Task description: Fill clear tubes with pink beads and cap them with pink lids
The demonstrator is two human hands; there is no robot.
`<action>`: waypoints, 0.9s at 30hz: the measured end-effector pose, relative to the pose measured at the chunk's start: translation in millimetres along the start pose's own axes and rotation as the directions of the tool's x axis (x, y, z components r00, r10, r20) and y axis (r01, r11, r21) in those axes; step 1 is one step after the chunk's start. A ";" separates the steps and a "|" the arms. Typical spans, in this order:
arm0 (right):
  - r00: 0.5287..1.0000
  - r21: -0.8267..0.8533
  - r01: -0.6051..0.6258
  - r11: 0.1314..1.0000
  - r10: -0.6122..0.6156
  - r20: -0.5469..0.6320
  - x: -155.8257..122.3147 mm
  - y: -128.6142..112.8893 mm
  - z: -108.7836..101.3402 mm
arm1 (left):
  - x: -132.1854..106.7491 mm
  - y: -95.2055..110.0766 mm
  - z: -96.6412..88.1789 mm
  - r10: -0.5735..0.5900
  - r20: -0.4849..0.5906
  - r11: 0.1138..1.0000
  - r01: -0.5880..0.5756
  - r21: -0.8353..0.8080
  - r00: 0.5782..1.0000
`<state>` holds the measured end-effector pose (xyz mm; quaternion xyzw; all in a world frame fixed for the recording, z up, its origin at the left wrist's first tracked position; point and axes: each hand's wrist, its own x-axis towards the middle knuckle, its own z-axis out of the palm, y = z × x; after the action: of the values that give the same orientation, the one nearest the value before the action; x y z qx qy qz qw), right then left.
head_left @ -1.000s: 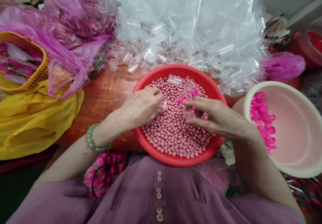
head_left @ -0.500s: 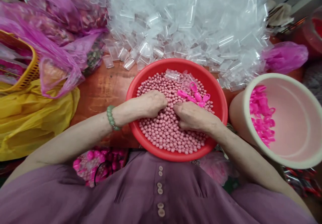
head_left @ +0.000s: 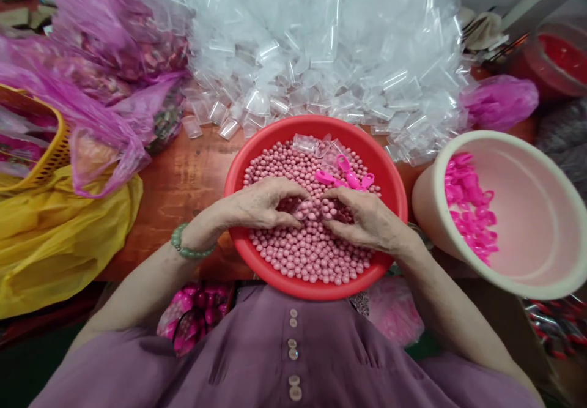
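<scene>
1. Closing round the left clear cup [head_left: 302,210], the left grip [head_left: 263,203] faces the right grip [head_left: 367,217], which pinches the right clear cup [head_left: 329,208]; both are inside the red basin [head_left: 392,191].
2. These 2 cups look light, stiff, slippery, perhaps crackable; their sides seem the best hold.
3. Loose pink beads [head_left: 312,264] surround them and would likely roll.
4. Pink plastic pieces [head_left: 352,180] lie just beyond the right grip, somewhat in the way.
5. Beyond spreads a heap of clear cups [head_left: 321,47].
</scene>
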<state>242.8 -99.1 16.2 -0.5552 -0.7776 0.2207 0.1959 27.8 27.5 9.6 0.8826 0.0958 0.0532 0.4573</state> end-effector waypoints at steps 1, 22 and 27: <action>1.000 -0.009 0.006 1.000 -0.006 -0.001 -1.0 -0.6 2.1 | -1.3 1.5 0.2 0.010 -0.035 0.999 -0.011 -0.038 0.999; 0.957 -0.147 -0.074 0.986 0.112 0.268 13.4 -21.5 18.3 | -21.4 16.8 20.7 -0.181 -0.259 0.819 -0.001 -0.574 0.949; 0.925 -0.231 -0.116 0.966 0.190 0.330 18.4 -27.6 15.3 | -20.0 19.6 29.6 -0.282 -0.271 0.624 -0.039 -0.780 0.920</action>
<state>207.3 -91.4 20.1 -0.5836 -0.7728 0.2484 -0.0220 16.1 -11.5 8.4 0.5655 0.2083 0.2219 0.7665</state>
